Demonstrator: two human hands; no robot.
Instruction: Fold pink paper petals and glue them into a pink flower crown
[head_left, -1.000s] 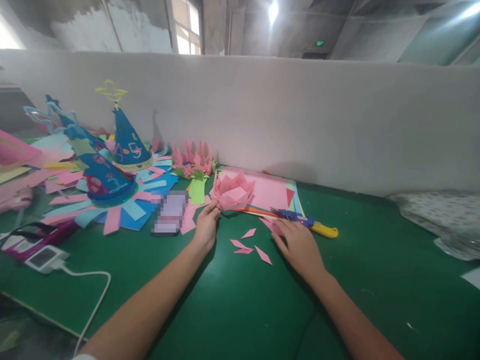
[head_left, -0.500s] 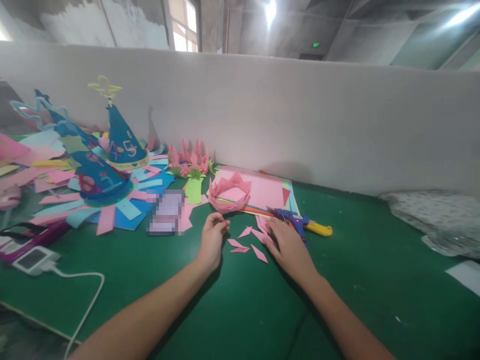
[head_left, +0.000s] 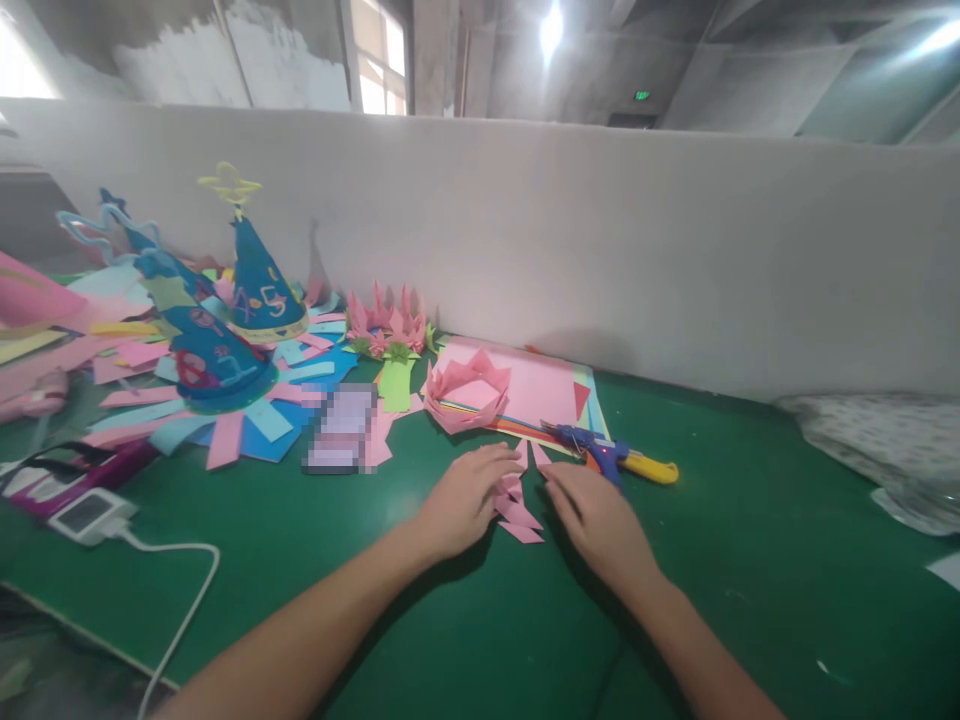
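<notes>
Small pink folded paper pieces (head_left: 519, 515) lie in a loose cluster on the green table between my hands. My left hand (head_left: 466, 503) is open, its fingers stretched over the left side of the cluster and hiding part of it. On the other side, my right hand (head_left: 596, 515) is open too, with fingertips touching a pink paper piece (head_left: 541, 457). Just beyond the hands sits a pink folded-paper crown (head_left: 469, 392). A blue hot glue gun (head_left: 600, 447) lies past my right hand, beside a yellow-handled tool (head_left: 651, 469).
Colored paper sheets (head_left: 547, 385) lie behind the pink crown. A phone (head_left: 341, 430) is left of my hands. Blue cone hats (head_left: 259, 285) and a second pink crown (head_left: 388, 318) stand farther left. A white cable (head_left: 214, 570) crosses the left side; a plastic bag (head_left: 877, 435) lies right.
My left hand has moved right and opened out over the pink pieces, which are now gathered closer together. My right hand stays beside them. The view has shifted slightly.
</notes>
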